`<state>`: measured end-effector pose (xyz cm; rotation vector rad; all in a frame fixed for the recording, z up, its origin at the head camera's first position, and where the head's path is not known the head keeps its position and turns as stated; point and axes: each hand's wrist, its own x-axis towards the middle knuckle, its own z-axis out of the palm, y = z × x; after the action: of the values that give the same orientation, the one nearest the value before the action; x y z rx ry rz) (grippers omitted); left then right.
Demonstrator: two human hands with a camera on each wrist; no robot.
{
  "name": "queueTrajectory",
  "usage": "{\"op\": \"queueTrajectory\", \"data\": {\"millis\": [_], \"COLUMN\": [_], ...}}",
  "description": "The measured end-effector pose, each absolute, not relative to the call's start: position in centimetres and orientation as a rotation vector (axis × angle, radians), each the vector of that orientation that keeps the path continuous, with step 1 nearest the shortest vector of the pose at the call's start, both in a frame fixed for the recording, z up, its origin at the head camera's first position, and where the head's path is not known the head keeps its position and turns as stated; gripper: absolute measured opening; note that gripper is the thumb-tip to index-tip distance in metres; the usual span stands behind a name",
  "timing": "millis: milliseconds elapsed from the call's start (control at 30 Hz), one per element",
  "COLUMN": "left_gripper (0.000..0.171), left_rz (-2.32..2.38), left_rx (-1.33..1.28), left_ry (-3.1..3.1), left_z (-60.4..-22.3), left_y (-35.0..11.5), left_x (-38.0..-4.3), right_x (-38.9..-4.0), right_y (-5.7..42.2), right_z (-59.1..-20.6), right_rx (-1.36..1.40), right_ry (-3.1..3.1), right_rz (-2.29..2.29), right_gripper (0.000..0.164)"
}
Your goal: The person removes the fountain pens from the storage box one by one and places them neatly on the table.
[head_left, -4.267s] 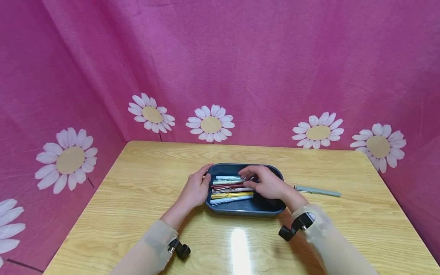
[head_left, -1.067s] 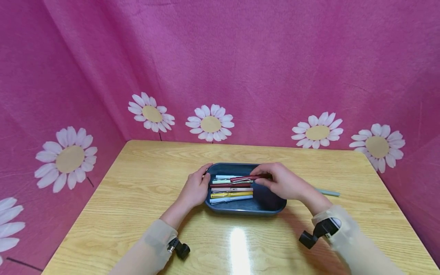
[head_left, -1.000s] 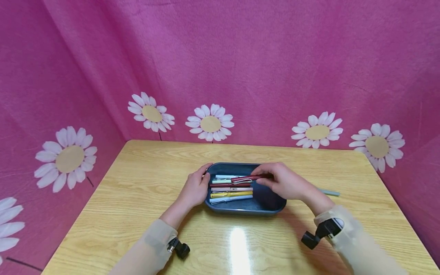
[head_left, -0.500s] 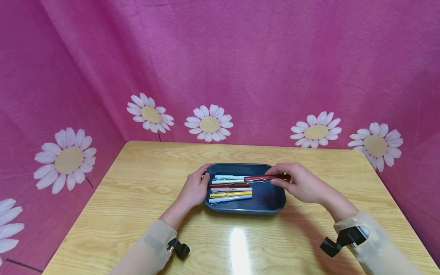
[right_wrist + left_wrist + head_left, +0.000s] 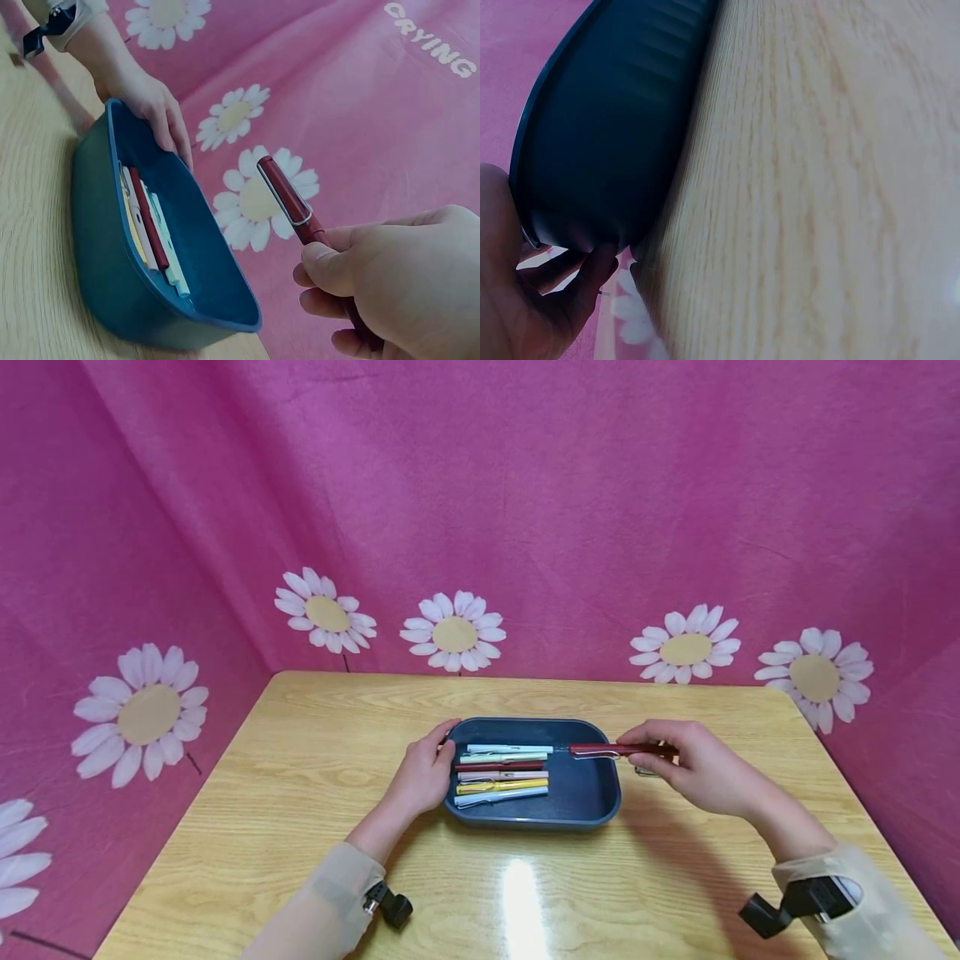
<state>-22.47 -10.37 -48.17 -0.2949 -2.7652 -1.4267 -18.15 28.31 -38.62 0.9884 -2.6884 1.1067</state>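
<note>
My left hand grips the left end of a dark blue oblong box. In the left wrist view its fingers bend round that end of the box. At the box's right rim, my right hand pinches a dark red pen by one end. The pen's clip end points away from the fingers in the right wrist view. Several pens lie side by side in the left part of the box, among them another dark red pen, a yellow pen and a light blue pen.
A grey-blue pen on the wooden table is mostly hidden behind my right hand; its clip shows below the fingers. A pink curtain with daisies hangs behind and to the sides of the table.
From over the pens, my right hand has taken a dark red pen and drawn it rightward, its clip end now near the box's right rim. The left hand has stayed on the box.
</note>
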Motion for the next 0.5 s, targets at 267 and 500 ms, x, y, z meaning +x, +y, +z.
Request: {"op": "queueTrajectory", "data": {"millis": [267, 500], "left_gripper": [0.046, 0.046], "left_rz": [-1.443, -1.435], "left_rx": [-0.297, -0.284], "left_ry": [-2.766, -2.779], "left_z": [-48.0, -48.0], "left_y": [-10.4, -10.3], "left_x": [-22.4, -22.4], "right_x": [-17.6, -17.3], "right_y": [30.0, 31.3], "right_z": [-38.7, -39.3], "right_rx": [0.936, 0.918], "right_ry": [-2.690, -2.661], "right_rz": [1.058, 1.058], "right_gripper": [0.026, 0.029]}}
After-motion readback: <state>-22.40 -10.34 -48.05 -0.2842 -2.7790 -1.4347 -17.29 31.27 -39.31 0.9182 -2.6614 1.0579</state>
